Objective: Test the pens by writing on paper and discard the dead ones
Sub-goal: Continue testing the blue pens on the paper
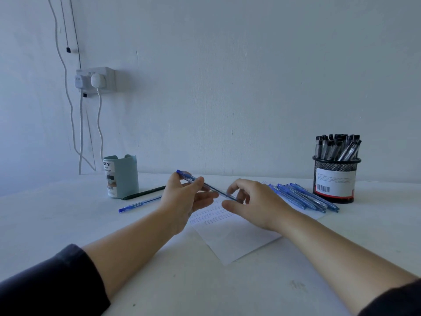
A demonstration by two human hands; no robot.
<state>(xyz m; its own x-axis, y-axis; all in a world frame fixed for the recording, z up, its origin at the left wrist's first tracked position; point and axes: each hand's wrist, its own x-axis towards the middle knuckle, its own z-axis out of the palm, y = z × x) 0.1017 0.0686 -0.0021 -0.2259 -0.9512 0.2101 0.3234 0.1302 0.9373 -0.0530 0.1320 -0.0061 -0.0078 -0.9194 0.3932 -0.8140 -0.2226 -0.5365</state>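
You are holding a slim blue translucent ballpoint pen between both hands above the white sheet of paper — your left hand is pinching the capped end between thumb and fingers, and your right hand is closing curled fingers round the tip end, though the exact contact there is hidden behind the knuckles. The pen is hanging just above the rows of small scribbles at the paper's 12 o'clock edge.

What could go wrong, as I judge it: the handover is loose, and if your left hand is letting go before the right has a firm hold, the pen could be dropping onto the sheet and rolling off towards 3 o'clock into the row of blue pens lying there — then tested and untested would be mixing. Your right forearm is also passing near that row, so a wide sweep could be scattering it against the black mesh pen cup at 2 o'clock.

For room, the white worktop is giving you open space at 6 o'clock, nearest you. At 10 o'clock the pale blue plastic organiser is standing with a dark green pen and a loose blue pen just beside it, so that side is tighter.
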